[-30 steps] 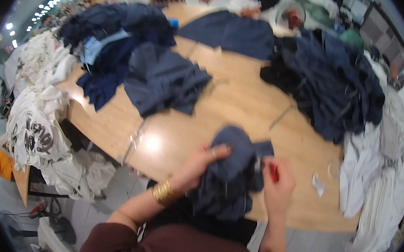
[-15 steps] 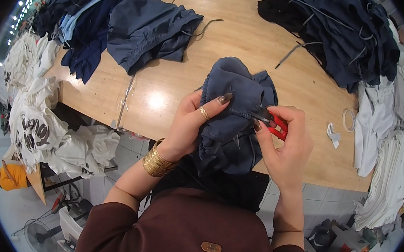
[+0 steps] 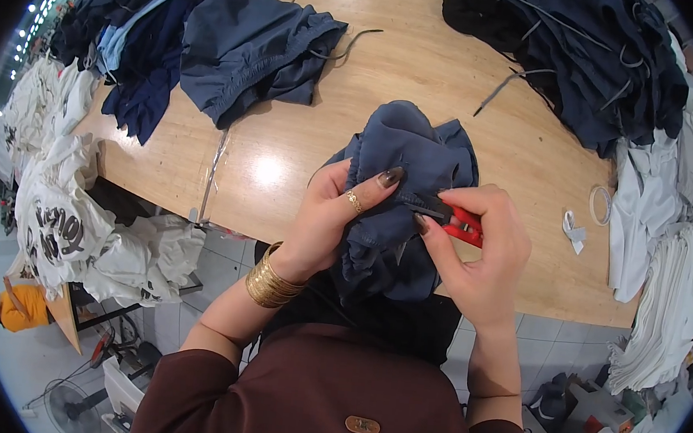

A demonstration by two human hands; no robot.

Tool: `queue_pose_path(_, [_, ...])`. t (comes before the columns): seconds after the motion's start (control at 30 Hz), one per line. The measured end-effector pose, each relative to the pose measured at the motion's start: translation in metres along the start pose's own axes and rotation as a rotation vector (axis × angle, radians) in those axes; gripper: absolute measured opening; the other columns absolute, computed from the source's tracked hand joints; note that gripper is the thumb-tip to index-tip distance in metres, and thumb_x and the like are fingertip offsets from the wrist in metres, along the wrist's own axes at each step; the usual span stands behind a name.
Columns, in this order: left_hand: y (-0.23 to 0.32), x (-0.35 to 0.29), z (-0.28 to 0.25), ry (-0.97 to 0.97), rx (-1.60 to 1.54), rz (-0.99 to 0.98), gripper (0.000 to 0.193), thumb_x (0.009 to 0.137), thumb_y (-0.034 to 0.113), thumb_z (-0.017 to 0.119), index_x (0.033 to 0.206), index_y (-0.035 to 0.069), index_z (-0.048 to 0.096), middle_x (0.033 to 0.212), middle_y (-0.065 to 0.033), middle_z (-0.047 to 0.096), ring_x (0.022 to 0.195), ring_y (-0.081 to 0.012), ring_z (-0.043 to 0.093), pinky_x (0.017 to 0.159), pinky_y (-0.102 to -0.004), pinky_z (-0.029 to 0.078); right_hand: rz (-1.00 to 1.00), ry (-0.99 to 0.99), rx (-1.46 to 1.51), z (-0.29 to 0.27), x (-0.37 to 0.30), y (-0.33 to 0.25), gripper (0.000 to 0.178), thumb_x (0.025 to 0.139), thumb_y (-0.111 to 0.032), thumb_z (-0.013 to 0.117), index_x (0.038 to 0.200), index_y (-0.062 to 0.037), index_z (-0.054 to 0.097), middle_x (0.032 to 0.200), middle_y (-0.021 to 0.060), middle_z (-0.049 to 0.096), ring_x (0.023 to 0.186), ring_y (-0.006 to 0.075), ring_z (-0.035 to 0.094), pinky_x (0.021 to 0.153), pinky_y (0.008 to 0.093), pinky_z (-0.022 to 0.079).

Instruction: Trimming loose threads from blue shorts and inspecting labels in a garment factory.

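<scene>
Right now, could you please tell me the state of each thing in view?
Left hand, gripping garment
Right hand, holding snips
Garment, bunched
Snips, blades at garment, open or shut unclear
Second garment, rumpled on table
Cord, trailing loose
Dark pile, heaped
Ring, lying on table

Snips farther left across the dark blue garment, view tilted lower.
Since half a second ago, the right of the two hands (image 3: 483,257) has moved slightly left, bringing the red-handled snips (image 3: 446,214) with it; their dark blades, then near the right side of the bunched dark blue garment (image 3: 415,140), now reach over its middle, just beside the left thumb (image 3: 375,188). Against a second ago, hands and garment sit higher in the frame, the people beyond the surface (image 3: 401,65) have left the top edge, and more of the orange-clad person (image 3: 21,308) shows at lower left.
</scene>
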State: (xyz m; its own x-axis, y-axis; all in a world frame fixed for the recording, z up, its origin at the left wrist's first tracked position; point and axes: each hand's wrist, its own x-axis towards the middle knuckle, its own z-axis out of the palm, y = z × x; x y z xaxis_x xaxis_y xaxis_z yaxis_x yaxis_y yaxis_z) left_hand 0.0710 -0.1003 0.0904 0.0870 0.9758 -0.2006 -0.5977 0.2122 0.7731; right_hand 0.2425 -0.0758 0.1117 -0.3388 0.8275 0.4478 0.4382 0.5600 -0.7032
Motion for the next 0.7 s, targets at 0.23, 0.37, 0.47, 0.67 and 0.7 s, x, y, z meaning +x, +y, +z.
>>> queue_pose_path(0.23, [-0.002,-0.001,-0.002,-0.076,-0.09,-0.096,0.022,0.089,0.014,0.056,0.106,0.0,0.057,0.101,-0.0045,0.063,0.089,-0.0077,0.058,0.078,-0.0227,0.047,0.012,0.072,0.199,0.013,0.005,0.005,0.024,0.065,0.007,0.071,0.087,-0.0029,0.067,0.071,0.0048,0.053,0.059,0.0132,0.052,0.051,0.0227,0.04])
queue_pose_path(0.37, [-0.006,0.002,-0.01,-0.075,-0.111,-0.128,0.022,0.089,0.014,0.056,0.106,0.0,0.057,0.101,-0.0047,0.063,0.089,-0.0078,0.059,0.078,-0.0227,0.046,0.023,0.064,0.238,0.018,0.001,0.011,0.025,0.065,0.007,0.071,0.088,-0.0025,0.066,0.069,0.0041,0.051,0.058,0.011,0.051,0.05,0.0215,0.038])
queue_pose_path(0.47, [-0.007,0.0,-0.01,-0.083,-0.066,-0.121,0.023,0.089,0.014,0.056,0.106,0.0,0.057,0.101,-0.0055,0.063,0.088,-0.0088,0.059,0.078,-0.0233,0.048,0.181,0.09,0.332,0.015,-0.001,0.007,0.014,0.072,0.005,0.068,0.084,-0.0022,0.064,0.069,0.0007,0.05,0.06,0.0064,0.048,0.051,0.0185,0.035])
queue_pose_path(0.67, [-0.001,0.001,-0.005,-0.043,-0.103,-0.119,0.024,0.089,0.014,0.056,0.107,-0.002,0.056,0.1,-0.0078,0.063,0.085,-0.0104,0.061,0.075,-0.0242,0.05,0.391,0.264,0.723,0.001,-0.005,0.02,0.008,0.086,-0.007,0.056,0.082,-0.0003,0.056,0.074,0.0009,0.054,0.065,0.0055,0.046,0.062,0.0188,0.037])
queue_pose_path(0.7, [-0.001,0.001,-0.005,-0.043,-0.097,-0.119,0.024,0.089,0.014,0.056,0.107,-0.002,0.056,0.099,-0.008,0.063,0.085,-0.0104,0.061,0.075,-0.0241,0.05,0.309,0.23,0.601,-0.001,-0.006,0.021,0.006,0.085,-0.005,0.057,0.081,-0.0006,0.057,0.075,0.002,0.055,0.065,0.0059,0.047,0.061,0.0188,0.037])
